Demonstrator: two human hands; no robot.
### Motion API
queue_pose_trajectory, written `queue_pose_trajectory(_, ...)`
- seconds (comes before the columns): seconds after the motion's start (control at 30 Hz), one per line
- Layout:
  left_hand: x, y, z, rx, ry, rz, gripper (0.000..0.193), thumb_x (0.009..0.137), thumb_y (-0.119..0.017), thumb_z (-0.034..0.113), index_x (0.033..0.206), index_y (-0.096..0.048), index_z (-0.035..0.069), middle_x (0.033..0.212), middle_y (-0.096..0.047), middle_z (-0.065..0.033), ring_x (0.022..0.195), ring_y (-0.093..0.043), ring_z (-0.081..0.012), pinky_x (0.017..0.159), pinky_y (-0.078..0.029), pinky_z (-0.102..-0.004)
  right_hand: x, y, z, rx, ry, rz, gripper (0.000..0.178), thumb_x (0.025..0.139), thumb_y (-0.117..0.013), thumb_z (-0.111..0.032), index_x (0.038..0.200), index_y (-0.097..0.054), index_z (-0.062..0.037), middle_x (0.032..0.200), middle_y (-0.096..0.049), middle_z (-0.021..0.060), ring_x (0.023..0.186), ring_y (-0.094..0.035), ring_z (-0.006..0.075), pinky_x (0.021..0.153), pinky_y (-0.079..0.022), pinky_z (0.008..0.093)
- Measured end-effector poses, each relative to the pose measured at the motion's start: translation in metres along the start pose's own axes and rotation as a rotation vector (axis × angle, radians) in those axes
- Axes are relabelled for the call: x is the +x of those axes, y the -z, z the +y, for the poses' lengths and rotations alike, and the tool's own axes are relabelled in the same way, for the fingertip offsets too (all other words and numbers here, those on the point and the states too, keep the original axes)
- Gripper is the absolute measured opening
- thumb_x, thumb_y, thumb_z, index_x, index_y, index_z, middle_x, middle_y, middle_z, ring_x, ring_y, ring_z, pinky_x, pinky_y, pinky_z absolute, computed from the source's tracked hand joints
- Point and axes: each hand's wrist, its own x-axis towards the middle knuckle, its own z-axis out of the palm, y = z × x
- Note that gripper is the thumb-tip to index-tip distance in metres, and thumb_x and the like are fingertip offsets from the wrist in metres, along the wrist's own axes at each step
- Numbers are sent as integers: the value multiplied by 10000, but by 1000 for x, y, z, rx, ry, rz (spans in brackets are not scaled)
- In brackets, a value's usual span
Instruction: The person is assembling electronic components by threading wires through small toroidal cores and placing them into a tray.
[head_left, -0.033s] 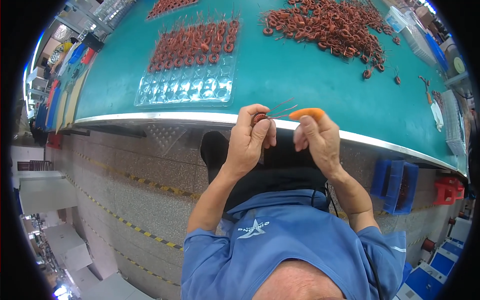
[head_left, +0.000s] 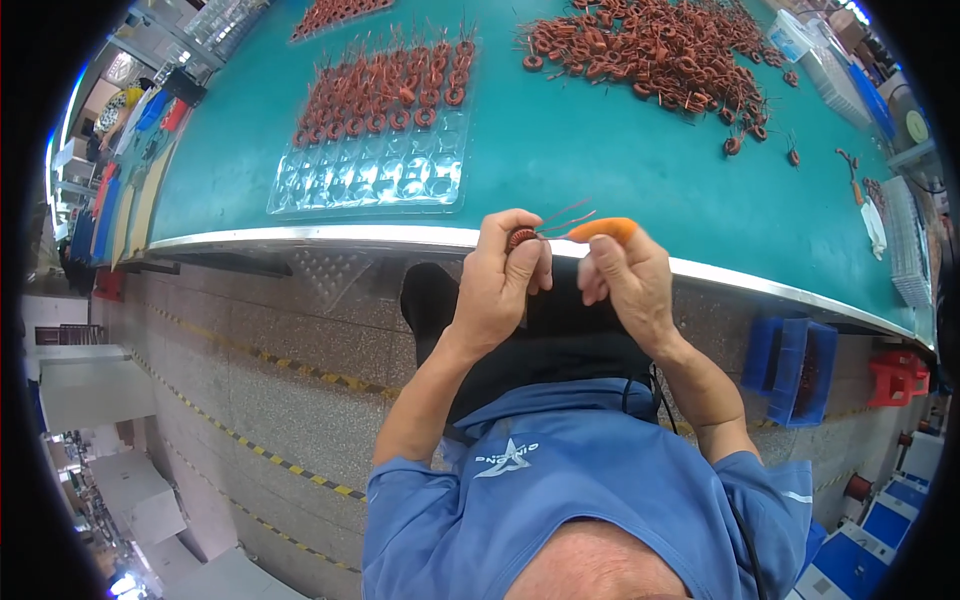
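Note:
My left hand [head_left: 500, 265] pinches a toroidal coil [head_left: 520, 238] wound in reddish copper wire between thumb and fingers, just over the table's front edge. Several thin wire leads [head_left: 568, 212] stick out from the coil to the right. Close beside it, my right hand [head_left: 630, 280] is closed, with a smooth orange covering that looks like a finger cot [head_left: 605, 231] over its index finger. The orange tip meets the end of one lead, which seems gripped there; the exact contact is too small to make out.
A clear plastic tray [head_left: 370, 190] holds rows of similar coils in its far part; its near pockets show bare. A big heap of coils [head_left: 660, 55] lies at the far right. Pliers [head_left: 855, 185] rest on the green table [head_left: 560, 150]. Blue bins [head_left: 800, 370] and a red stool [head_left: 897, 380] stand below right.
My right hand has shifted slightly left, bringing the orange fingertip closer to the coil along its leads. My left hand stays nearly in place with the coil.

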Motion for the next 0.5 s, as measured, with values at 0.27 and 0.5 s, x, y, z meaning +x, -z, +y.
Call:
queue_pose_trajectory(0.27,8,10,27,485,-74,-214,228,1005,-463,151,1199,-456,31,808,-589,-84,694,-592,-182,658,-487,-307,15,3,4,259,-165,-149,310,954,-595,-286,906,-635,18,601,-571,47,436,-508,97,408,-406,195)
queue_pose_trajectory(0.5,13,20,46,617,-75,-316,230,977,-526,122,1184,-471,37,880,-621,-92,769,-645,-187,695,-518,-310,9,6,2,432,-262,-281,282,940,-622,-271,917,-637,9,645,-606,47,470,-552,85,422,-411,190)
